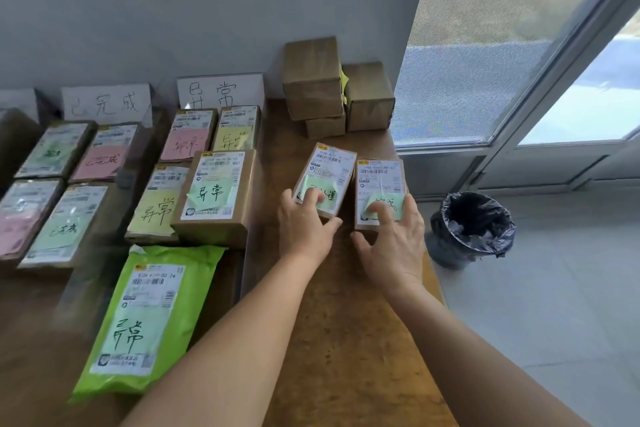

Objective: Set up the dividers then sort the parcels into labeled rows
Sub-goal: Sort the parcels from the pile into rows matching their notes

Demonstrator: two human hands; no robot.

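The left hand (304,222) grips the near end of a small box (323,180), thumb on its side and fingers on the green note stuck to its top. The right hand (393,239) holds a second box (379,194) the same way, fingers on that box's green note. Both boxes lie just beside each other near the desk's (346,322) right edge, in front of a stack of plain boxes (332,90) at the back right corner.

The sorted rows lie to the left: one under a card (221,91) at the back edge, with a green bag (149,319) nearest the front, and another under a second card (107,104) further left.

The risks look small but real. Fingers dragging on the notes could peel or smudge them, losing the category. The two notes appear to read differently, so carrying both at once invites a mix-up of rows. The right box sits close to the edge; a slip could drop it toward the bin (471,229).
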